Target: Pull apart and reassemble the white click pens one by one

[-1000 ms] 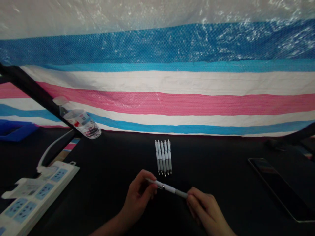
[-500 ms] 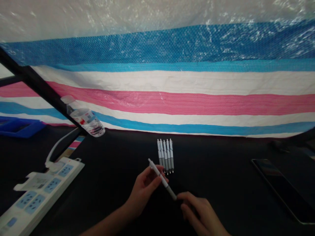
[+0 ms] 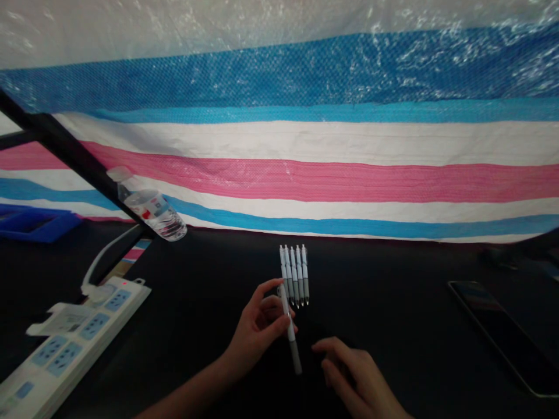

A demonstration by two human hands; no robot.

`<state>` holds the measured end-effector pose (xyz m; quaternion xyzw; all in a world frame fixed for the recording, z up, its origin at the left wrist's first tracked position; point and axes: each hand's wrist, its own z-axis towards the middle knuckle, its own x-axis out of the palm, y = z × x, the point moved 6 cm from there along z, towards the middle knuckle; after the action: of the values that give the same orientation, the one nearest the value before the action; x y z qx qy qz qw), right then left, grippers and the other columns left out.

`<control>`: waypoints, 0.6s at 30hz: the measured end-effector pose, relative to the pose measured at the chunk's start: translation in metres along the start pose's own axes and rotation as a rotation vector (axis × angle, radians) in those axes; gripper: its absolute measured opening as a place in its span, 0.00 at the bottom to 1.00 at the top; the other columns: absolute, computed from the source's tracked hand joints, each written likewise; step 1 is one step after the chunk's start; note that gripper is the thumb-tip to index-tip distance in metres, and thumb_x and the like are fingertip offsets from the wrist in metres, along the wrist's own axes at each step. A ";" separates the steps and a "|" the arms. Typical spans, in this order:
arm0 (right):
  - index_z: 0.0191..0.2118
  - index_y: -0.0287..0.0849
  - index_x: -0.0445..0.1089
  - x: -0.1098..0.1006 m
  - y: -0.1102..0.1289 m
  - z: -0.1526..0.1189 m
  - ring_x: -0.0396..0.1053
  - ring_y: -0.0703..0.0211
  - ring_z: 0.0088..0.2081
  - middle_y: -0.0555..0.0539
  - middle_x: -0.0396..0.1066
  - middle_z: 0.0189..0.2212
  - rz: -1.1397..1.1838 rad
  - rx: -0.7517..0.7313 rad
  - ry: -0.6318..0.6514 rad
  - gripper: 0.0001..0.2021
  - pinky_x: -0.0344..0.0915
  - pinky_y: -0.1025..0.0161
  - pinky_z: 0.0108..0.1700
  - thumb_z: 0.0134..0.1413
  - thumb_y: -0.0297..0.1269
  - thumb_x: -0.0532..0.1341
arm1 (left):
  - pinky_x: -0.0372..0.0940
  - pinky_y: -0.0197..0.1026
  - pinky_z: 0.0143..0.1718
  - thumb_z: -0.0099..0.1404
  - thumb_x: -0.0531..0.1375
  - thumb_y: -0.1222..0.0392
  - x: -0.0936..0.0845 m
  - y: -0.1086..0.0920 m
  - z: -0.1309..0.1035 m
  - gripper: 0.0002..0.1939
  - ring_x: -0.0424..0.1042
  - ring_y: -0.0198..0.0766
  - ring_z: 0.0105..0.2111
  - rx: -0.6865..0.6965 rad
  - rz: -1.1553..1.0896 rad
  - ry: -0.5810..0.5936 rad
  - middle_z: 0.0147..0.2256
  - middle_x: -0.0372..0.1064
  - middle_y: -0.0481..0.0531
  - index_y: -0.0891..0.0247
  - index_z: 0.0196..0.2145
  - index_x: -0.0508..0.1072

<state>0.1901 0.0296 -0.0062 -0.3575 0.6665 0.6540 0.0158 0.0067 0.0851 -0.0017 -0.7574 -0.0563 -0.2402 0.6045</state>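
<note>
A white pen with a grey grip [image 3: 291, 331] is held between the fingers and thumb of my left hand [image 3: 257, 326]. Its upper end lies under my index fingertip, and its grey end points down toward me. My right hand [image 3: 356, 372] is a little to the right of the pen and apart from it, fingers loosely bent and parted, with nothing between them. Beyond my left hand, several matching white and grey pens [image 3: 296, 273] lie side by side in a row on the black table [image 3: 384, 302], tips toward me.
A white power strip [image 3: 82, 337] with a plug and cord lies at the left. Behind it a clear water bottle [image 3: 155, 212] tilts by a black bar [image 3: 78, 160]. A blue tray [image 3: 43, 224] is far left, a phone [image 3: 502, 337] at right. A striped plastic sheet [image 3: 305, 180] hangs behind.
The pen in my left hand has swung more upright, its grey end moving left, away from my right hand. My left index finger now reaches onto its top end. My right hand has hardly moved.
</note>
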 end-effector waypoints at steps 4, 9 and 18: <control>0.47 0.44 0.72 -0.001 0.002 0.001 0.69 0.59 0.26 0.50 0.71 0.26 -0.021 -0.006 -0.010 0.16 0.61 0.65 0.30 0.71 0.44 0.50 | 0.74 0.43 0.36 0.63 0.71 0.60 -0.002 -0.001 0.000 0.32 0.80 0.41 0.32 0.011 0.000 -0.033 0.37 0.76 0.49 0.54 0.60 0.64; 0.48 0.45 0.72 -0.001 0.000 0.000 0.69 0.59 0.25 0.50 0.72 0.26 -0.020 -0.023 -0.017 0.15 0.61 0.66 0.29 0.72 0.44 0.50 | 0.73 0.44 0.35 0.61 0.72 0.58 -0.002 -0.001 -0.002 0.32 0.79 0.42 0.32 -0.006 0.029 -0.040 0.36 0.76 0.50 0.55 0.60 0.66; 0.50 0.45 0.72 0.002 -0.005 -0.001 0.69 0.60 0.26 0.50 0.72 0.27 -0.008 -0.025 -0.009 0.17 0.61 0.65 0.30 0.73 0.46 0.50 | 0.74 0.46 0.36 0.61 0.72 0.59 -0.003 -0.002 -0.003 0.29 0.80 0.44 0.32 -0.005 0.033 -0.051 0.36 0.77 0.50 0.55 0.58 0.67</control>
<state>0.1915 0.0282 -0.0110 -0.3576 0.6566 0.6638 0.0169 0.0023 0.0836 -0.0003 -0.7655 -0.0588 -0.2111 0.6049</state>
